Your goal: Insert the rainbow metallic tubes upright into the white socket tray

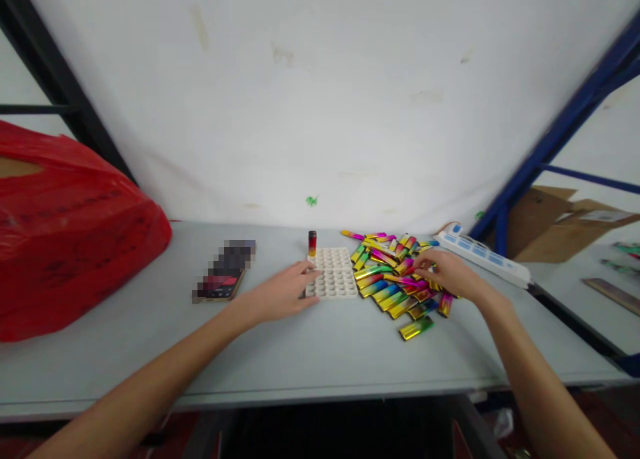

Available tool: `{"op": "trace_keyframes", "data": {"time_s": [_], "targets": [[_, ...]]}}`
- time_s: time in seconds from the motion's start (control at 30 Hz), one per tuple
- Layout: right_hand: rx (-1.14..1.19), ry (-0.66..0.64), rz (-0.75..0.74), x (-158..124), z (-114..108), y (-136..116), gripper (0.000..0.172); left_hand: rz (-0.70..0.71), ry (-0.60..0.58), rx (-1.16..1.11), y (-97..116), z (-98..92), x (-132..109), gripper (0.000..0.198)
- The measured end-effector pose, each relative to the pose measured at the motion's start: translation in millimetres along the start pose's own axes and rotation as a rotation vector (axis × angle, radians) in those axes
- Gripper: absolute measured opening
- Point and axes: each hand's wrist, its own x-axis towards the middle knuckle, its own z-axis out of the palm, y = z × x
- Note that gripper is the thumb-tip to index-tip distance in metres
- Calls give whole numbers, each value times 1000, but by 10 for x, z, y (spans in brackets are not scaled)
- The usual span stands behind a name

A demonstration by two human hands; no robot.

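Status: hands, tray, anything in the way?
Left hand at white tray, left side. Right hand at shiny pile, grip unclear. Upright piece at tray's far-left corner. Nothing visibly blocking.

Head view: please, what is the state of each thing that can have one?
White tray: flat
Red-yellow piece: upright, at tray's far left corner
Shiny pieces: loose, heaped
Left hand: fingers spread, on tray's left edge
Right hand: at shiny pieces, grip unclear
Phone: screen lit
Cardboard box: flaps open
Red bag: bulging
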Motion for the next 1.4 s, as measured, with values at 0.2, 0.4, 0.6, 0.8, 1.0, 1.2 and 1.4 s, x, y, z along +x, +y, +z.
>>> {"op": "trace_keyframes", "data": {"time_s": [0.2,0.4,0.6,0.8,1.0,1.2,1.4], "targets": [[-50,52,-103,-3,122,102,21,15,24,-19,-18,-7,-9,51],[-42,8,-136,84,126,188,19,2,-5,-13,-11,-19,-10,54],[-57,-70,-136,126,99,198,21,31,15,-9,-1,-21,-5,51],[-32,-170,-174,224,27,171,21,12,-1,-11,3,-29,-1,53],[-125,-285,-205,327,13,196,21,8,-14,2,-2,-29,-1,52],[-58,-261,-196,366,5,174,20,14,4,-15,-15,-14,-1,50],[294,-158,-68,301,-179,72,34,19,8,-32,-1,-28,-1,51]]}}
